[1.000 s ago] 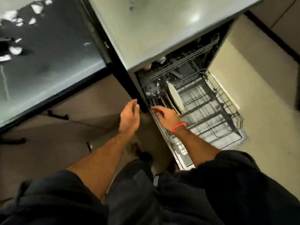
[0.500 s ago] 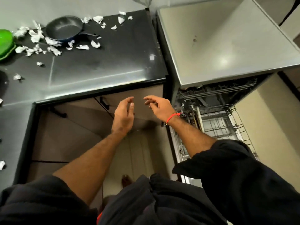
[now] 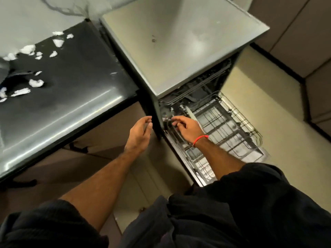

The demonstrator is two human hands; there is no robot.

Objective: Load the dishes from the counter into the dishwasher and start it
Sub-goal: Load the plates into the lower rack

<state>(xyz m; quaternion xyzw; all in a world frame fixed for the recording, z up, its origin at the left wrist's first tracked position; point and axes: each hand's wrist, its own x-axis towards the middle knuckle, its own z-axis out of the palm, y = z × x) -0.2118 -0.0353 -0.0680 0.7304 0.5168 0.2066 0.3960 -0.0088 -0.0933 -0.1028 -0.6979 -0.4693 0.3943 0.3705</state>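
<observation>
Most of the pulled-out lower rack (image 3: 232, 129) is left bare and open from above, while its near-left corner is blocked by a standing plate (image 3: 192, 116) and the right hand (image 3: 188, 128).

Both bare forearms reaching forward and down out of dark sleeves, wrists nearly level with each other. Left hand (image 3: 140, 134) empty, palm turned inward, fingers loosely curled with the thumb uppermost. Right hand (image 3: 187, 128) just beside it, palm down, fingers spread and bent, a red band (image 3: 200, 139) around the wrist.
</observation>
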